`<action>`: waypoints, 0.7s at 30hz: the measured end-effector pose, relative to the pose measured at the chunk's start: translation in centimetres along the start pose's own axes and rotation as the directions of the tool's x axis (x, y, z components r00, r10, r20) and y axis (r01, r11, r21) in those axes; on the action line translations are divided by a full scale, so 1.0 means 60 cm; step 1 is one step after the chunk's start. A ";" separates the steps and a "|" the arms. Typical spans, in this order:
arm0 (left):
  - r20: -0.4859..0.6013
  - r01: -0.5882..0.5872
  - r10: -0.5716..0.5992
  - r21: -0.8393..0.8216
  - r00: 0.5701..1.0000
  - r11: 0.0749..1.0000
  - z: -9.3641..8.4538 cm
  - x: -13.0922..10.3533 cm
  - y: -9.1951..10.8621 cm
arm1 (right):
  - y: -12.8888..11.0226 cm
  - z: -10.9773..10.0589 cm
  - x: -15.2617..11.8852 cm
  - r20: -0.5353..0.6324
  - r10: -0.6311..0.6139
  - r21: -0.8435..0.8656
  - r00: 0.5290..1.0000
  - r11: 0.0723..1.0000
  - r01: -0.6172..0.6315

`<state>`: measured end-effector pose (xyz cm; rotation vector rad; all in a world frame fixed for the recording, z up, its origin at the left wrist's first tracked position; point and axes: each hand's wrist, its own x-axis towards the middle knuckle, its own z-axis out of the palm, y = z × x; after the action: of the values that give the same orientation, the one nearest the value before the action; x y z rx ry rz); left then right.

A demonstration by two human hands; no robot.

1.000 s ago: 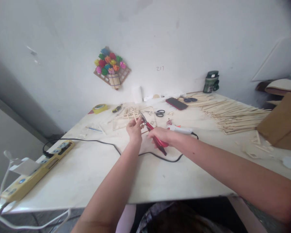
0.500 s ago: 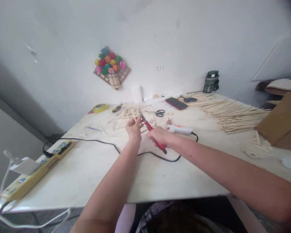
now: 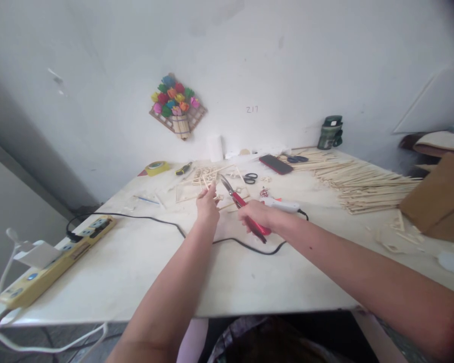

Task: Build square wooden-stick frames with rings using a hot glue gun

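Observation:
My left hand (image 3: 207, 205) is closed, thumb up, around a thin pale wooden stick (image 3: 205, 181) that rises above its fingers. My right hand (image 3: 256, 214) grips red-handled pruning shears (image 3: 236, 196). Their metal blades point up and left and look slightly parted, a short way right of the left fingertips. Behind the left hand lies a loose heap of short pale wooden pieces (image 3: 208, 174), with a thin stick frame (image 3: 232, 167) around it. The lower part of the held stick is hidden by the fingers.
Scissors (image 3: 250, 178), a phone (image 3: 275, 164) and a white glue gun (image 3: 282, 204) lie beyond my right hand. Long sticks (image 3: 366, 184) spread along the right, near a cardboard box (image 3: 439, 201). A black cable (image 3: 151, 219) crosses the table to a yellow power strip (image 3: 60, 267).
My right hand has drawn the shears back to the right and slightly down, away from my left fingertips. The left hand keeps its hold, almost in place. The view has shifted slightly.

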<state>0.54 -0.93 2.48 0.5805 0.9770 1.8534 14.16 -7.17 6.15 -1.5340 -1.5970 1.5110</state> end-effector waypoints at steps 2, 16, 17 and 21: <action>0.004 0.035 -0.035 -0.029 0.999 0.999 0.002 -0.005 0.003 | -0.001 0.002 0.000 -0.002 0.022 -0.018 1.000 1.000 -0.022; 0.074 0.080 -0.072 -0.112 0.995 0.991 0.002 -0.005 0.005 | -0.006 0.009 0.010 -0.090 -0.003 -0.194 0.996 0.981 -0.014; 0.071 0.075 -0.068 -0.110 0.995 0.991 0.001 -0.005 0.006 | -0.005 0.009 0.010 -0.088 -0.004 -0.195 0.996 0.981 -0.013; 0.024 0.068 -0.065 -0.114 0.998 0.991 -0.003 -0.001 0.014 | -0.004 0.004 -0.003 -0.131 -0.092 -0.267 0.987 0.962 0.054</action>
<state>0.04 -1.28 3.05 0.4906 0.8597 1.8275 13.89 -7.35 6.38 -1.6604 -1.8046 1.1576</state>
